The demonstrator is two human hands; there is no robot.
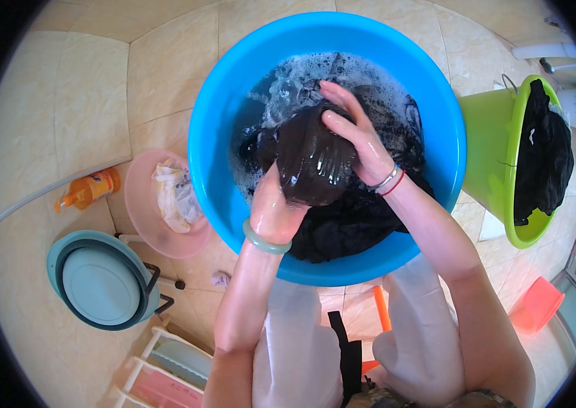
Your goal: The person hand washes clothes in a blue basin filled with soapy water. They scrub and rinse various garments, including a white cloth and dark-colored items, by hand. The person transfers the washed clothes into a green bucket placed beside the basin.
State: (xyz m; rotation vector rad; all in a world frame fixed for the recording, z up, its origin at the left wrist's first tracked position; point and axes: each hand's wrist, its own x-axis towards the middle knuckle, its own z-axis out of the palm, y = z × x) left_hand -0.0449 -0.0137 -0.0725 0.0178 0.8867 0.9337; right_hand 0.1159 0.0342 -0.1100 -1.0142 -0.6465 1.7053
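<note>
Both my hands are over a large blue basin (214,75) with foamy water (281,85) in it. Between them is a bunched, dripping black cloth (318,160), raised above the water. My left hand (275,211), a pale green bangle at its wrist, grips the cloth from its lower left; the cloth hides most of its fingers. My right hand (362,143), wearing a silver bracelet and a red cord, holds the upper right side, with some fingers extended past the cloth. More black fabric (352,228) lies soaking in the basin below. The garment's kind is not clear.
A green bucket (488,136) with black clothes (546,156) stands right. To the left are a pink basin (140,183) with light cloths, an orange bottle (91,189) and a grey-blue basin (101,282). A white rack (140,364) is lower left, a coral container (538,304) lower right.
</note>
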